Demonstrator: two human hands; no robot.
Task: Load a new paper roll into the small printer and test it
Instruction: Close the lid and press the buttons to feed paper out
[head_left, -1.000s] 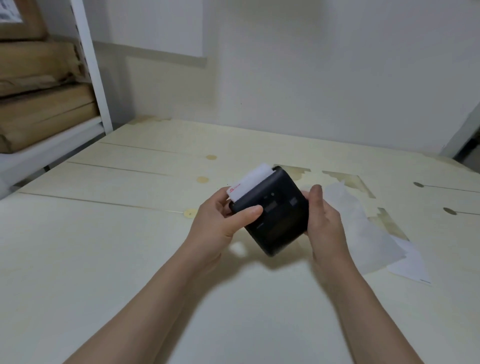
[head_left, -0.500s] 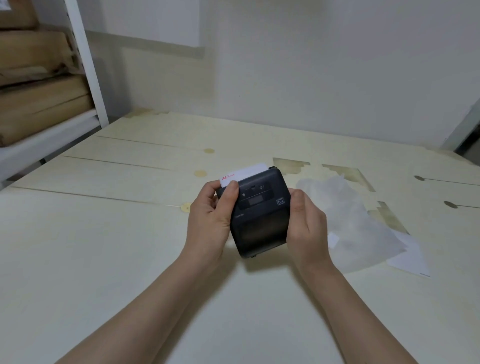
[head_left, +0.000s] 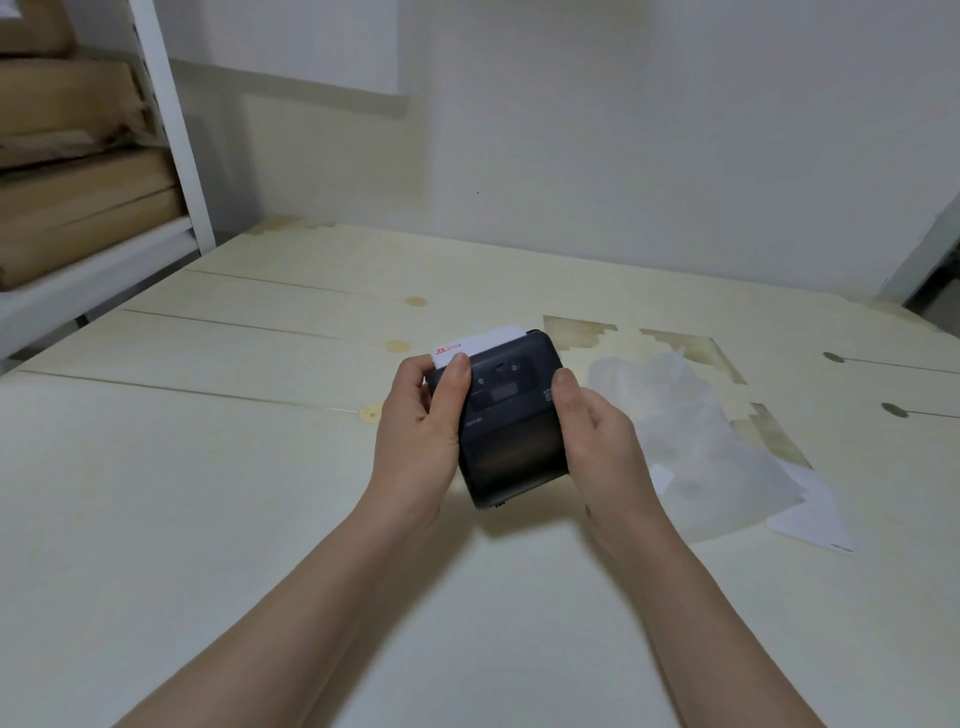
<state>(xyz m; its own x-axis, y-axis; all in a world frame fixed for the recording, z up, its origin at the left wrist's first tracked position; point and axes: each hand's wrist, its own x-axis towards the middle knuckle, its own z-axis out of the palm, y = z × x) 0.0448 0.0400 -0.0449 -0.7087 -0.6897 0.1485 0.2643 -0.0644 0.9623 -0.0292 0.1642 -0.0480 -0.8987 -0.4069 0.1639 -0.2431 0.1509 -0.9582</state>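
The small black printer is held just above the pale table in the middle of the head view, lid shut. A white paper label with red print sticks out of its far edge. My left hand grips the printer's left side, thumb on the upper left corner of its top face by the paper. My right hand clasps its right side, thumb on the upper right corner of the face. The roll itself is hidden inside.
A crumpled translucent wrapper and a flat white sheet lie just right of my right hand. A white shelf post with brown cardboard boxes stands at the far left. The wall is behind the table.
I turned the printer from tilted to roughly square in front of me and brought both hands closer together. My left thumb moved up to the top corner by the paper.
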